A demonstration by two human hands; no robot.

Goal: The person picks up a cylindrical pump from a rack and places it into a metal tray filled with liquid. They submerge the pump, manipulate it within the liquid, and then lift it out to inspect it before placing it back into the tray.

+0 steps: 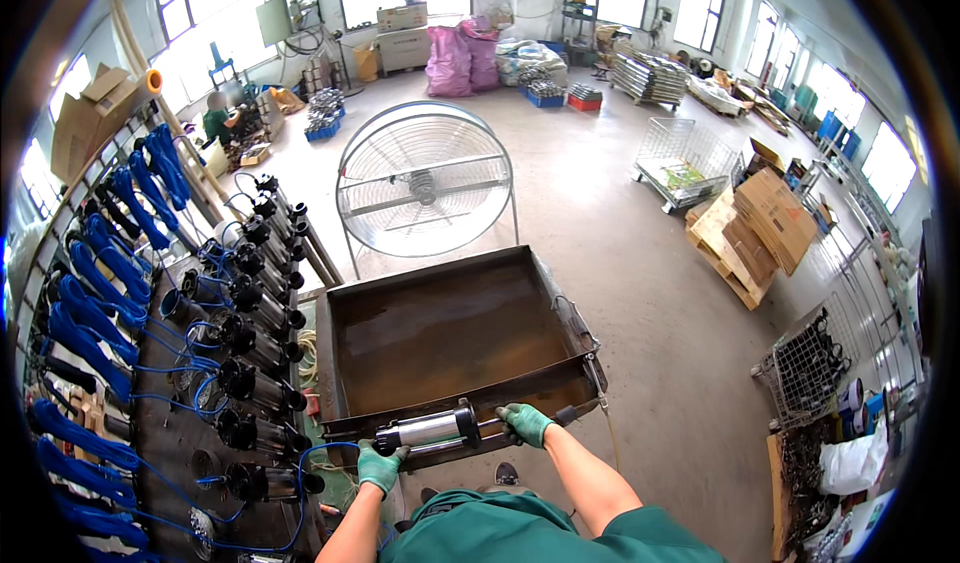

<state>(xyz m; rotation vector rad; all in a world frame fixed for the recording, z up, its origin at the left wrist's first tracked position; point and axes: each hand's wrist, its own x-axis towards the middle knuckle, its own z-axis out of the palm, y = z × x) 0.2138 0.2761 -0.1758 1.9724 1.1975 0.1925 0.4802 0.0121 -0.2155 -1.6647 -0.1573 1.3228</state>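
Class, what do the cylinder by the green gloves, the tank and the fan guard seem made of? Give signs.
Cylinder: likely polished metal; bright streaks run along it. Its black end could be plastic or painted metal.
Tank: probably sheet metal, dull; thin, brown-stained walls.
Fan guard: probably metal wire, greyish; thin rings hold a round shape.

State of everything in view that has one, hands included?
Steel cylinder: roughly level, at the tank's near edge
Left hand: closed on the cylinder's left end
Right hand: closed, apparently around a slim rod
Tank: open-topped, brownish inside
Fan: upright; spinning or not, can't tell
Blue cables: looped in bundles
Upper-left cardboard box: flaps open
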